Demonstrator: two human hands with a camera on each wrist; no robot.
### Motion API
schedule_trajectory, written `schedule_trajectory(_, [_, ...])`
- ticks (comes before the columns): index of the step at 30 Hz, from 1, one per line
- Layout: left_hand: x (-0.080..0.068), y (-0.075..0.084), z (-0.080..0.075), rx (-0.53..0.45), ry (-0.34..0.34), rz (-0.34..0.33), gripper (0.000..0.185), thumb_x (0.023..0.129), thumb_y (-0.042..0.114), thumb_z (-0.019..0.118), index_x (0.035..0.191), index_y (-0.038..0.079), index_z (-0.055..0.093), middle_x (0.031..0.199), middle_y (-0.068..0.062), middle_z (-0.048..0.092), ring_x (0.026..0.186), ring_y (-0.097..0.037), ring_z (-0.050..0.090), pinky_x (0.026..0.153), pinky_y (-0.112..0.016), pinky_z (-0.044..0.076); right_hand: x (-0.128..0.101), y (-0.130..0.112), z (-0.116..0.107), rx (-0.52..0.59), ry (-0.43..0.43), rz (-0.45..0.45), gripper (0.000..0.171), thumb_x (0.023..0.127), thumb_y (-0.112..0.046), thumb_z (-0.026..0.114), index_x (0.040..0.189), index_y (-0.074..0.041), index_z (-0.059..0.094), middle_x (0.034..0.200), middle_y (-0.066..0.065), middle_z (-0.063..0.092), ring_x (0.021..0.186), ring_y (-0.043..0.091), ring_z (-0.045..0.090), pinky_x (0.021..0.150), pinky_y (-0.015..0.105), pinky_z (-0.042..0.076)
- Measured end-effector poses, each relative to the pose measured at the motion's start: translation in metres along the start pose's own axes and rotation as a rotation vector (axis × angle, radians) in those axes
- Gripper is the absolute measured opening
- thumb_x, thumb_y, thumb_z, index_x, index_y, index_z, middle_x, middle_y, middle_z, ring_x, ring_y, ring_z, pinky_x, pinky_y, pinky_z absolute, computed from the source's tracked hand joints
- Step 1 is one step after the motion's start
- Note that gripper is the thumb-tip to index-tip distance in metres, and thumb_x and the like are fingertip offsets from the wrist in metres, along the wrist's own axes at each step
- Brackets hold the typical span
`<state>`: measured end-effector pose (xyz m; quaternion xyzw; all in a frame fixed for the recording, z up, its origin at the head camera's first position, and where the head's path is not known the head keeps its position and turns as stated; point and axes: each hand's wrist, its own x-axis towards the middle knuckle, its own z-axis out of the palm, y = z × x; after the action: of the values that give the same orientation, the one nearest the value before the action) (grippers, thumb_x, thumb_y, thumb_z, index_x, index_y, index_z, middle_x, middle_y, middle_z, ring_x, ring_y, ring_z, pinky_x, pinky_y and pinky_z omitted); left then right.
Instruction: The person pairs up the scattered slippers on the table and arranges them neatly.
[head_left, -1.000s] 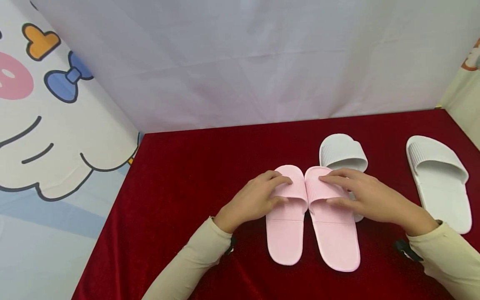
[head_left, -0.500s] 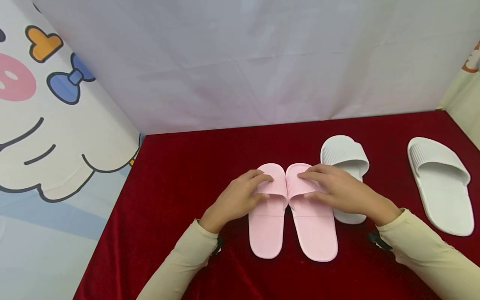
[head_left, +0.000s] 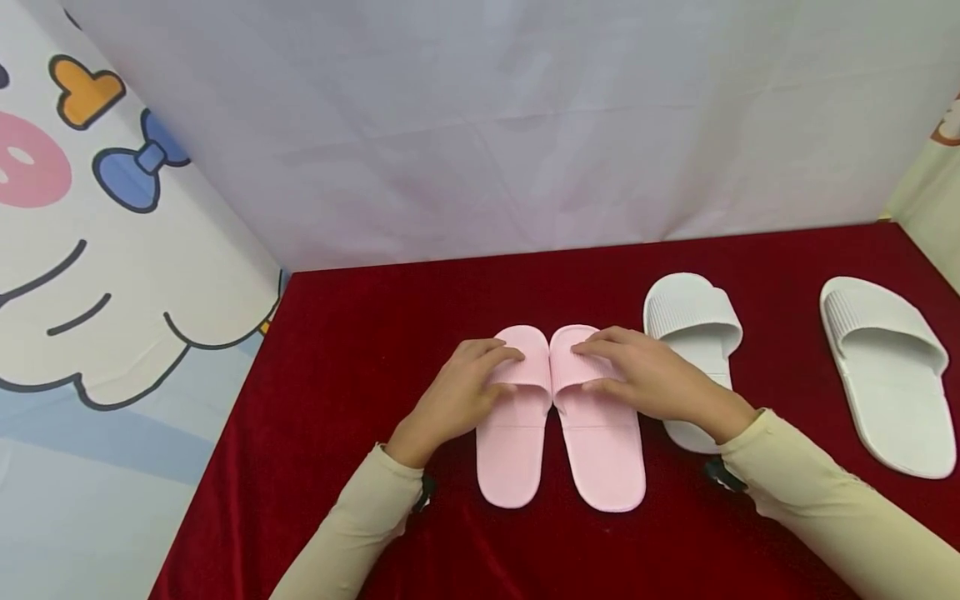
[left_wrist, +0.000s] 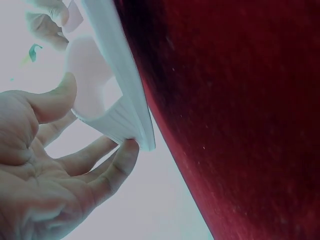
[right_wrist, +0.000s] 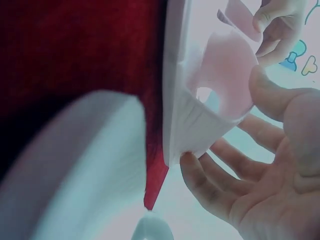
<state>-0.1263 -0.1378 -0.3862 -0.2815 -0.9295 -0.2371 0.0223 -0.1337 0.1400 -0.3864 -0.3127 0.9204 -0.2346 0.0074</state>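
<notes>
My cream long sleeves (head_left: 352,533) come in from the near edge over the dark red velvet tablecloth (head_left: 360,375). Just beyond them lie the two pale pink ribbed-strap foam slippers, side by side at the middle of the cloth, heels toward me, their inner edges touching at the straps. My left hand (head_left: 453,398) grasps the strap of the left pink slipper (head_left: 512,442): the fingers lie curled over the ribbed band and the thumb tucks under its open edge, as the left wrist view shows (left_wrist: 45,150). My right hand (head_left: 651,379) grips the right pink slipper (head_left: 603,450) the same way, fingers over the band, thumb at its mouth (right_wrist: 270,150). Just beside my right hand, a little farther off, rests a white ribbed-strap foam slipper (head_left: 693,321). Its white mate (head_left: 888,375) lies well apart toward the right edge. At the far side hangs a plain white cloth backdrop (head_left: 487,125), and to the left a cartoon-printed panel (head_left: 90,250).
</notes>
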Motion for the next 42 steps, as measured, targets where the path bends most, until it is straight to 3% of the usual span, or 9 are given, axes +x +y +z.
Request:
schedule_trajectory(13, [0.005, -0.013, -0.002, -0.006, 0.043, -0.038, 0.033, 0.085, 0.010, 0.077, 0.118, 0.012, 0.069, 0.124, -0.013, 0.065, 0.120, -0.035, 0.057, 0.105, -0.049, 0.045, 0.024, -0.002, 0.004, 0.001, 0.002, 0.021, 0.047, 0.089, -0.030, 0.073, 0.130, -0.008, 0.065, 0.125, 0.015, 0.064, 0.118, 0.033, 0.060, 0.100, 0.051, 0.048])
schedule_trajectory(25, [0.030, -0.033, -0.022, -0.024, 0.057, -0.104, 0.034, 0.087, 0.007, 0.074, 0.120, 0.010, 0.068, 0.131, -0.014, 0.063, 0.128, -0.035, 0.053, 0.111, -0.049, 0.041, 0.064, -0.004, -0.003, 0.025, 0.020, 0.088, 0.047, 0.090, -0.024, 0.072, 0.133, -0.006, 0.063, 0.132, 0.020, 0.061, 0.125, 0.037, 0.055, 0.105, 0.054, 0.044])
schedule_trajectory(31, [0.038, -0.045, -0.021, -0.066, 0.035, -0.159, 0.035, 0.087, 0.006, 0.073, 0.121, 0.009, 0.067, 0.134, -0.015, 0.061, 0.130, -0.035, 0.052, 0.112, -0.048, 0.040, 0.081, -0.004, 0.001, 0.043, 0.005, 0.119, 0.045, 0.092, -0.022, 0.070, 0.133, -0.007, 0.063, 0.135, 0.021, 0.058, 0.127, 0.038, 0.053, 0.108, 0.053, 0.042])
schedule_trajectory(36, [0.048, -0.060, -0.018, -0.069, 0.042, -0.147, 0.033, 0.087, 0.005, 0.073, 0.119, 0.005, 0.069, 0.132, -0.017, 0.063, 0.130, -0.035, 0.054, 0.113, -0.048, 0.039, 0.093, 0.003, 0.008, 0.067, 0.011, 0.131, 0.043, 0.092, -0.021, 0.069, 0.132, -0.007, 0.064, 0.136, 0.020, 0.058, 0.130, 0.037, 0.051, 0.110, 0.052, 0.040])
schedule_trajectory(42, [0.067, -0.070, -0.026, -0.071, 0.054, -0.140, 0.028, 0.086, 0.002, 0.072, 0.115, 0.001, 0.071, 0.129, -0.019, 0.065, 0.129, -0.034, 0.054, 0.113, -0.045, 0.039, 0.111, 0.015, 0.009, 0.103, 0.039, 0.143, 0.045, 0.091, -0.021, 0.069, 0.133, -0.007, 0.063, 0.138, 0.017, 0.059, 0.135, 0.035, 0.048, 0.113, 0.051, 0.037])
